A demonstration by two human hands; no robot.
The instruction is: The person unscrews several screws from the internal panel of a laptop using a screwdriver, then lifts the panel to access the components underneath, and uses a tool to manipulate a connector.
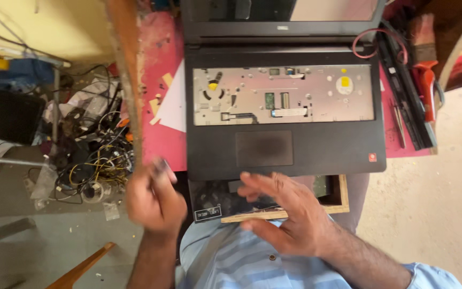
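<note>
Black flat panel (215,200) on your lap: thin, light, likely brittle; support its edges. Right hand (290,217) spreads open over it; left hand (153,200) pinches a small dark tool (162,167).

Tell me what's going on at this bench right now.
A person sits at a red table with an open black laptop whose keyboard is off, baring the metal tray beneath. The right hand is spread over a flat black panel on a wooden board in the lap. The left hand is closed on a small dark tool, blurred. Tangled cables litter the floor to the left.
</note>
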